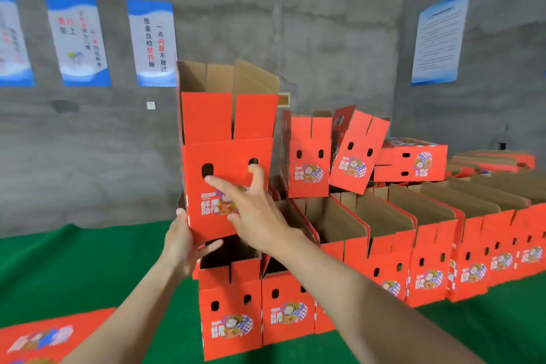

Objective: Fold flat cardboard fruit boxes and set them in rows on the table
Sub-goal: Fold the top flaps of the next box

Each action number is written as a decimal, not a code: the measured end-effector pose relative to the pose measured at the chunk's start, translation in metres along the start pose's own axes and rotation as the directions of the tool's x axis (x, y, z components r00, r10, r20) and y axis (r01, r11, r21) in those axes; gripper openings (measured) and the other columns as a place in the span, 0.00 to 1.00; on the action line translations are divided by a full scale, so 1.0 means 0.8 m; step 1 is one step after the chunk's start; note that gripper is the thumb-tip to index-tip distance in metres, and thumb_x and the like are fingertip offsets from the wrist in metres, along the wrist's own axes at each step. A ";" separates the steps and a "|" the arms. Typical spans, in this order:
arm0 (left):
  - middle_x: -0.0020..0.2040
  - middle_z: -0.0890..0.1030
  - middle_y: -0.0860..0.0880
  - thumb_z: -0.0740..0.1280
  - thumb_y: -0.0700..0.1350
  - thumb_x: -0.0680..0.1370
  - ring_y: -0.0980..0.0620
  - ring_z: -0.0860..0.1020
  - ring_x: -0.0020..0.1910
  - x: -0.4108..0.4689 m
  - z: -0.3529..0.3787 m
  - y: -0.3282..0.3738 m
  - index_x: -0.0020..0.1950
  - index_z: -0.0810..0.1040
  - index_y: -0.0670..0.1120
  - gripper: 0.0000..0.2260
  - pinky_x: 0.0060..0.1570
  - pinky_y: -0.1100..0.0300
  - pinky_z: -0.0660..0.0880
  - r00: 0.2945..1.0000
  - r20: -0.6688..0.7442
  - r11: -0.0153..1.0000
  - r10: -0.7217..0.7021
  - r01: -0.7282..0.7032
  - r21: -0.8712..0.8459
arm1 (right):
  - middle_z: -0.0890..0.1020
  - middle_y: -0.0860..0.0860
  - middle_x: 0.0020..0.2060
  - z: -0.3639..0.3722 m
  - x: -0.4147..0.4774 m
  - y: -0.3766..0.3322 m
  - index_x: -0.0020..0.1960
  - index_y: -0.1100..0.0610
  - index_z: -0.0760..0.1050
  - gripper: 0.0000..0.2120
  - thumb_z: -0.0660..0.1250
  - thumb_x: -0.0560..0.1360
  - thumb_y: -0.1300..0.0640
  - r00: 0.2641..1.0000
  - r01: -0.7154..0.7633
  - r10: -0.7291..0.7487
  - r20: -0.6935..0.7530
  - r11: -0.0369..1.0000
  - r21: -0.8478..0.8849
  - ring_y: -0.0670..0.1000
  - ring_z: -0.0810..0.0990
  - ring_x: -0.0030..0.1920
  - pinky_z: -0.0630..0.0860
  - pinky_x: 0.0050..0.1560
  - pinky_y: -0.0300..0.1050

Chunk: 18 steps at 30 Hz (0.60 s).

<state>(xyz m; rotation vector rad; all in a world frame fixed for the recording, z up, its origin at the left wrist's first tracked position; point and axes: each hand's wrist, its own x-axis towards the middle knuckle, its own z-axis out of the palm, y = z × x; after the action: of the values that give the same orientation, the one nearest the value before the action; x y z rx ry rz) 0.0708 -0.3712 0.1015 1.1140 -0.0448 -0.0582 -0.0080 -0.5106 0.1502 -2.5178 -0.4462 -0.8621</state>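
I am watching the raised box (227, 154) hanging upright in the air, just above the left end of the near row (428, 263) of folded boxes standing on the green table (74, 260). The left grip (183, 242), a bare hand, is clamping the box's lower left corner: the thumb is lying up the left edge and the fingers are curling under the bottom edge. The right grip (254, 210) is lying apart and straight-fingered against the printed front face. Its forefinger is pointing toward the left of the two oval holes and its thumb is reaching up by the right one. It is pressing, not clasping.

The box is showing smooth red cardboard outside and plain brown corrugated board inside. Its top is standing open, with slotted flaps rising straight up. Below the holes a colourful fruit print is sitting beside white characters.

Behind the near row, a second row (393, 210) is showing its brown inner walls. Above it, one box (307, 156) is standing upright, another (354, 154) is tilting beside it, and a third (413, 159) is lying on its side. Flat stacked boxes (496, 159) are lying at the far right. A flat box (38, 337), blurred, is lying at the table's lower left. The rough grey concrete wall (325, 23) is carrying blue-and-white posters (152, 41).
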 end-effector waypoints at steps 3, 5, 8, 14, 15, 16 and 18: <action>0.43 0.83 0.47 0.52 0.56 0.82 0.49 0.81 0.44 0.043 0.003 -0.005 0.48 0.78 0.48 0.19 0.28 0.56 0.79 0.998 -0.055 0.999 0.031 -0.030 0.021 | 0.48 0.54 0.70 0.020 0.027 0.030 0.73 0.35 0.57 0.38 0.63 0.73 0.68 1.000 -0.018 0.018 0.009 1.000 -0.013 0.59 0.74 0.60 0.72 0.62 0.55; 0.39 0.84 0.48 0.54 0.51 0.83 0.49 0.80 0.46 0.070 0.016 -0.008 0.48 0.78 0.47 0.15 0.29 0.55 0.79 0.999 -0.039 0.999 0.029 -0.030 -0.021 | 0.49 0.56 0.69 0.023 0.049 0.057 0.73 0.37 0.58 0.38 0.63 0.74 0.68 0.999 -0.035 0.035 0.001 0.999 -0.020 0.48 0.72 0.54 0.71 0.62 0.48; 0.39 0.84 0.48 0.55 0.42 0.82 0.50 0.78 0.46 0.106 0.051 -0.014 0.56 0.77 0.43 0.12 0.39 0.54 0.79 0.999 0.033 0.998 0.023 -0.021 -0.064 | 0.50 0.57 0.69 0.022 0.087 0.103 0.74 0.40 0.59 0.37 0.63 0.74 0.70 0.999 -0.050 0.050 -0.022 0.998 -0.024 0.36 0.65 0.44 0.67 0.59 0.37; 0.53 0.79 0.58 0.51 0.38 0.83 0.57 0.74 0.54 0.142 0.113 -0.038 0.67 0.69 0.54 0.18 0.55 0.62 0.70 0.950 0.310 0.953 0.046 -0.135 0.271 | 0.46 0.59 0.72 0.026 0.156 0.210 0.74 0.41 0.59 0.38 0.63 0.74 0.71 0.983 -0.185 0.185 0.015 0.982 -0.026 0.50 0.69 0.62 0.61 0.57 0.30; 0.58 0.75 0.58 0.52 0.38 0.83 0.59 0.71 0.57 0.147 0.113 -0.049 0.72 0.65 0.53 0.19 0.58 0.64 0.66 0.936 0.348 0.907 0.051 -0.189 0.375 | 0.46 0.60 0.72 0.030 0.162 0.231 0.75 0.40 0.57 0.38 0.63 0.74 0.69 0.970 -0.235 0.238 0.056 0.970 -0.059 0.55 0.66 0.67 0.61 0.62 0.34; 0.62 0.71 0.57 0.54 0.38 0.83 0.60 0.68 0.59 0.152 0.113 -0.060 0.74 0.61 0.51 0.20 0.59 0.68 0.63 0.918 0.394 0.846 0.051 -0.250 0.472 | 0.48 0.61 0.72 0.036 0.165 0.249 0.75 0.38 0.55 0.38 0.64 0.75 0.66 0.951 -0.278 0.293 0.100 0.950 -0.139 0.59 0.60 0.70 0.61 0.67 0.40; 0.71 0.63 0.55 0.56 0.40 0.82 0.60 0.63 0.67 0.162 0.109 -0.088 0.76 0.56 0.47 0.22 0.63 0.73 0.56 0.878 0.478 0.666 0.031 -0.375 0.645 | 0.50 0.61 0.72 0.052 0.168 0.275 0.75 0.34 0.50 0.39 0.66 0.75 0.59 0.915 -0.315 0.380 0.134 0.883 -0.349 0.61 0.55 0.71 0.62 0.70 0.51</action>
<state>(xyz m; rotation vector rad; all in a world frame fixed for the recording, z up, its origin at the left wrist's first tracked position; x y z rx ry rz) 0.1926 -0.4895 0.0776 1.8811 -0.6554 -0.0830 0.2088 -0.6555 0.1406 -2.8721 0.1088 -0.5791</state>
